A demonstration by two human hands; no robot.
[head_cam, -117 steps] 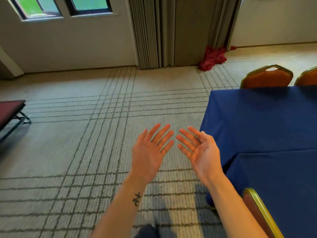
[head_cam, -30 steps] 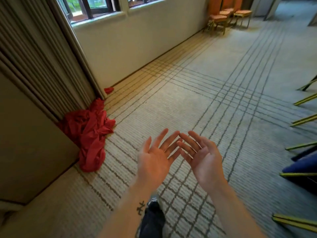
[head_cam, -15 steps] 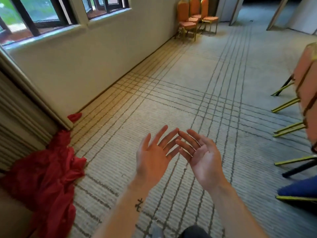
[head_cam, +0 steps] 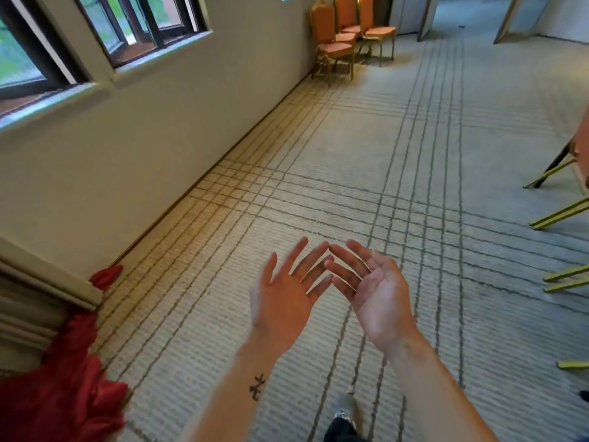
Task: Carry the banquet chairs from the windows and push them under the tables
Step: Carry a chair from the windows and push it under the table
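Both hands empty — left hand and right hand held palm-up, fingers spread and relaxed, fingertips near each other; likely free for the next pickup. Banquet chairs stand grouped against the wall past the windows, well ahead. No readable labels — only a small unreadable tattoo on the left forearm.

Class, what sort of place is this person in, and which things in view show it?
Probably a hotel or conference banquet hall: orange padded banquet chairs grouped against the window wall, wide line-patterned carpet, and a folding partition at the left edge.
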